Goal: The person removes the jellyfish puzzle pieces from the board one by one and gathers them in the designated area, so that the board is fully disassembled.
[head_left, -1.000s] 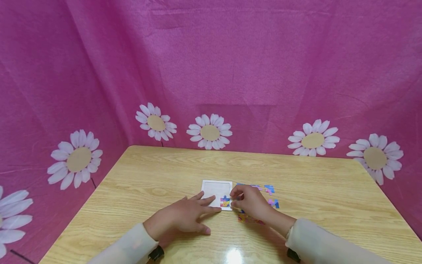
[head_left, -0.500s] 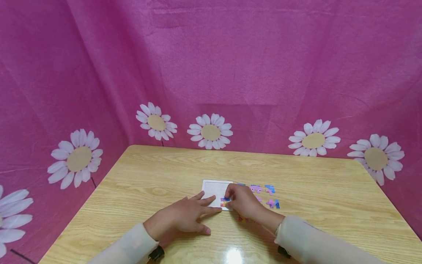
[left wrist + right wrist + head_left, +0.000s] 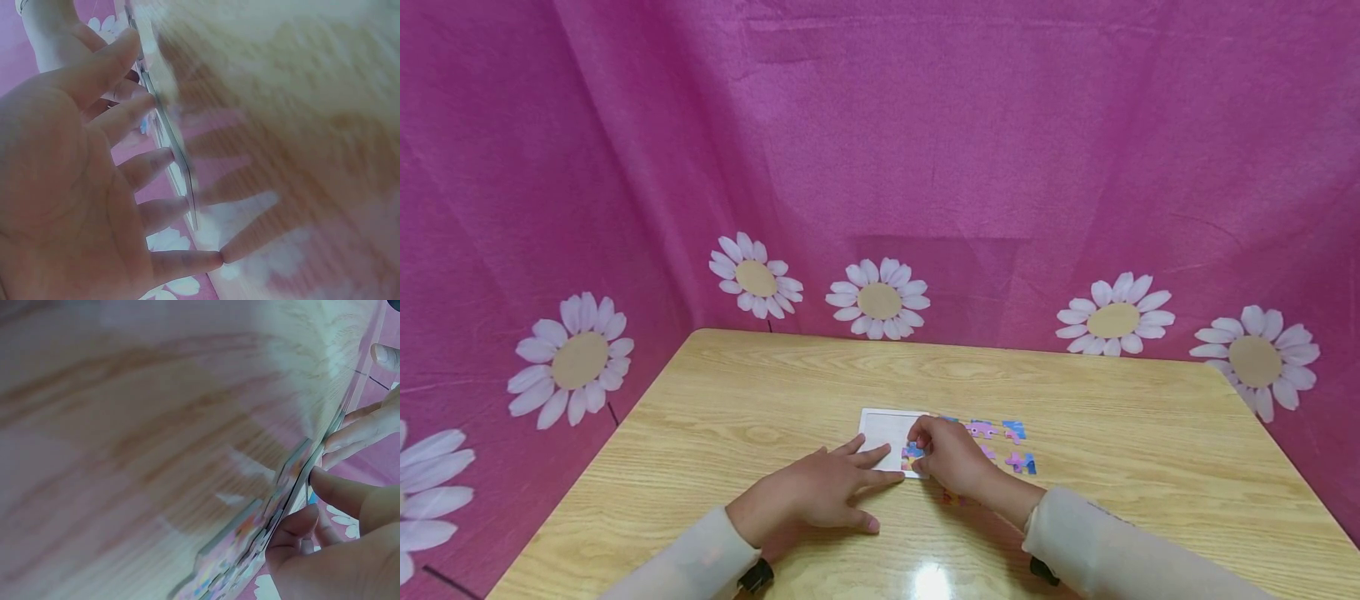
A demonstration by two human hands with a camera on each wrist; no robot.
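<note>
A white puzzle tray lies flat on the wooden table. My left hand is spread with straight fingers, its fingertips resting on the tray's near left part; the left wrist view shows these fingertips along the tray's thin edge. My right hand is over the tray's right side. Its thumb and index finger pinch a jigsaw piece with blue on it, seen nearly edge-on in the right wrist view. Colourful puzzle surface shows beside the right fingertips, at the tray's near right corner, partly hidden by them.
Several loose jigsaw pieces lie on the table right of the tray, some hidden under the right hand and forearm. The wooden table ends at a pink curtain with printed daisies.
My right hand has moved left from beside the tray's right edge to over its near right corner, then shifted only slightly. The left hand has stayed in place.
</note>
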